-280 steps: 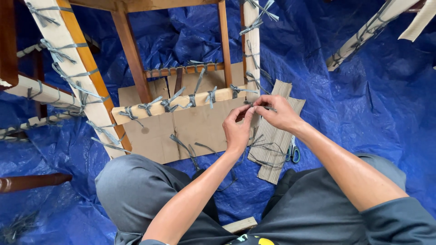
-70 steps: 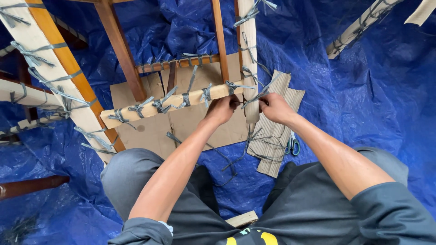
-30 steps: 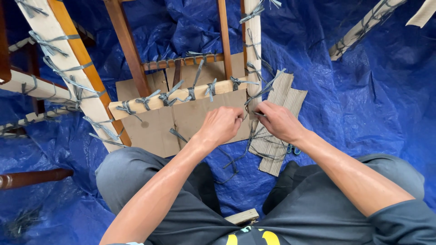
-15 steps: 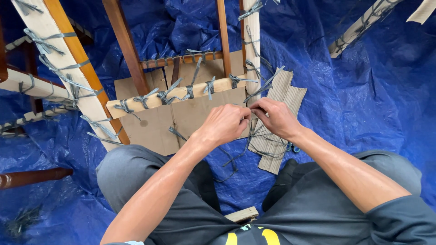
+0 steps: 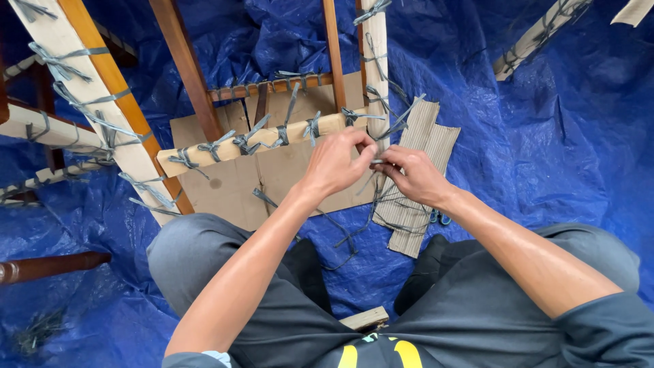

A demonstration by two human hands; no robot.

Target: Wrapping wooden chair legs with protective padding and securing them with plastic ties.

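Blue tarp (image 5: 545, 150) covers the floor, wooden chair frame (image 5: 184, 75) in the upper left of the frame; at centre the cardboard-wrapped chair leg (image 5: 377, 68) runs down from the top edge; left hand (image 5: 337, 163) and right hand (image 5: 409, 174) meet at its lower end, fingers pinching a grey strap (image 5: 392, 129) against it; corrugated cardboard strips (image 5: 422, 146) lie just right; flat cardboard sheet (image 5: 231, 191) beneath.

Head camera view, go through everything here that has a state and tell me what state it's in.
Left hand: pinching gray string at the wrapped leg.
Right hand: pinching the same string.
Cardboard-wrapped leg: tied on with gray string.
Wrapped crossbar: knotted in several places.
Corrugated strips: lying loose on the blue tarp.
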